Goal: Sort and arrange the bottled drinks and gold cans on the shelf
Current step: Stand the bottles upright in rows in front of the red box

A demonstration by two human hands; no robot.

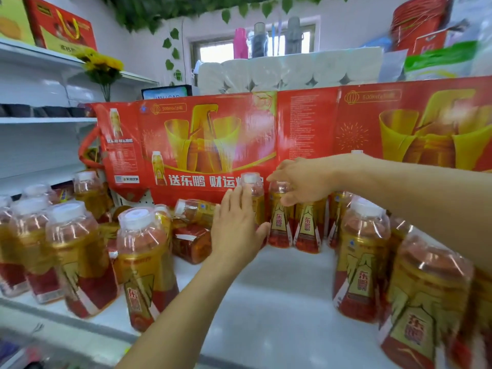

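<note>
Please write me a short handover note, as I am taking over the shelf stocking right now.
Left hand: fingers straight, pressed flat against an upright bottle in the back row.
Right hand: fingers curled over the cap of the next bottle to its right.
Done: a few bottles stand in a row against the red carton; upright groups stand on the shelf at left and right.
Left: at least two bottles lie on their sides left of the back row; stand them up and close the rows. I cannot pick out any gold cans.
</note>
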